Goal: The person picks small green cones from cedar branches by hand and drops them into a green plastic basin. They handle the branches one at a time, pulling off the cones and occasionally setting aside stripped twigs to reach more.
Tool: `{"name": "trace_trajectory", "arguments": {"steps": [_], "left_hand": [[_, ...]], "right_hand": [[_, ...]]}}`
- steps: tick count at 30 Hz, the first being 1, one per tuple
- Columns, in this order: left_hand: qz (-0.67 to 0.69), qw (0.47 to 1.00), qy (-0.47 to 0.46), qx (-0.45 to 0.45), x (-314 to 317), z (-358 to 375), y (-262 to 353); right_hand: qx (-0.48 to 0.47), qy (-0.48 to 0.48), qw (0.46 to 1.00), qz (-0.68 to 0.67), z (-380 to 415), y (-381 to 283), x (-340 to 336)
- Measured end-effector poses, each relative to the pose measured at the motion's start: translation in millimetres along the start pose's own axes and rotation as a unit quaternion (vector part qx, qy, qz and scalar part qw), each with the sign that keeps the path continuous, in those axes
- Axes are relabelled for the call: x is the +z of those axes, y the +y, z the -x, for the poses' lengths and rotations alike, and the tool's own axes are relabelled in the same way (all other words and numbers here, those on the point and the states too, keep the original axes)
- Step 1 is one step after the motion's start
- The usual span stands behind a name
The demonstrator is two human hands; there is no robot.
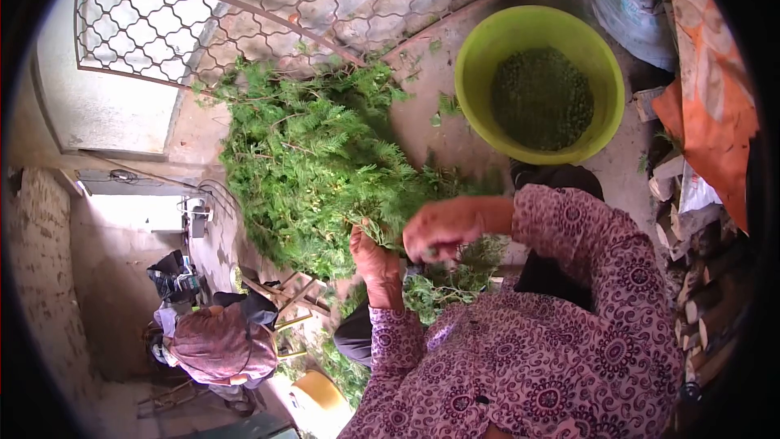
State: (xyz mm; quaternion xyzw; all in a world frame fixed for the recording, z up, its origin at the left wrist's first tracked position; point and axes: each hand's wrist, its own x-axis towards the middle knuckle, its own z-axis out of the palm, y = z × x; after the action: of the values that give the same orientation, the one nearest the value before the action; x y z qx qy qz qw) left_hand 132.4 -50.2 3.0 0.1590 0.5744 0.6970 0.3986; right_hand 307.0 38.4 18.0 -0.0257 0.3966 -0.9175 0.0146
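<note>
A big heap of leafy green branches [325, 154] lies on the floor in front of me. At its near edge my left hand [374, 258] is closed on a thin green sprig [370, 232]. Just to the right, my right hand [440, 230] is blurred by motion, its fingers curled, and what it holds, if anything, is hard to make out. Beyond it stands a yellow-green tub [474, 106] with many small green pieces [543, 99] at the bottom. More cut greenery [443, 297] lies below my hands.
Another person [223, 345] sits at the lower left beside a wooden chair [296, 297] and a yellow container [319, 394]. A metal lattice [284, 20] stands behind the heap. Stacked firewood [703, 305], an orange cloth [715, 130] and a white sack [630, 8] are at the right.
</note>
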Motion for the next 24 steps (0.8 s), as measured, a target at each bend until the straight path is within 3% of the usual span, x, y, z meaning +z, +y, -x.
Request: {"name": "trace_trajectory", "arguments": {"steps": [1, 2, 3, 4, 6, 13, 16, 18, 21, 24], "left_hand": [[0.000, 1.000, -0.001, 0.002, 1, 2, 2], [0.037, 0.997, -0.071, -0.014, 3, 5, 3], [0.073, 0.987, -0.141, -0.031, 5, 8, 3], [0.075, 0.987, -0.142, -0.031, 3, 9, 2], [0.087, 0.984, -0.141, -0.069, -3, 9, -3], [0.056, 0.984, -0.167, -0.030, 14, 25, 6], [0.029, 0.983, -0.182, -0.020, 7, 25, -1], [0.006, 0.991, -0.135, 0.016, 0, 19, -11], [0.031, 0.991, -0.130, -0.025, 0, 21, -10], [0.093, 0.981, -0.162, -0.055, -1, 26, -7]], "right_hand": [[0.005, -0.014, 0.999, -0.033, -3, -5, -13], [0.005, -0.014, 0.999, -0.030, -2, -8, -18], [-0.022, 0.049, 0.998, -0.027, 3, -15, -16], [-0.049, 0.112, 0.992, -0.026, 5, -18, -15], [-0.039, 0.121, 0.992, -0.015, 5, -17, -14], [-0.014, 0.164, 0.986, 0.011, -10, 6, -17], [-0.041, 0.164, 0.982, 0.080, -12, 9, -10], [-0.047, 0.170, 0.982, 0.070, -15, 11, -13], [-0.049, 0.171, 0.983, 0.052, -16, 13, -17], [-0.042, 0.105, 0.993, 0.027, -12, 9, -16]]}}
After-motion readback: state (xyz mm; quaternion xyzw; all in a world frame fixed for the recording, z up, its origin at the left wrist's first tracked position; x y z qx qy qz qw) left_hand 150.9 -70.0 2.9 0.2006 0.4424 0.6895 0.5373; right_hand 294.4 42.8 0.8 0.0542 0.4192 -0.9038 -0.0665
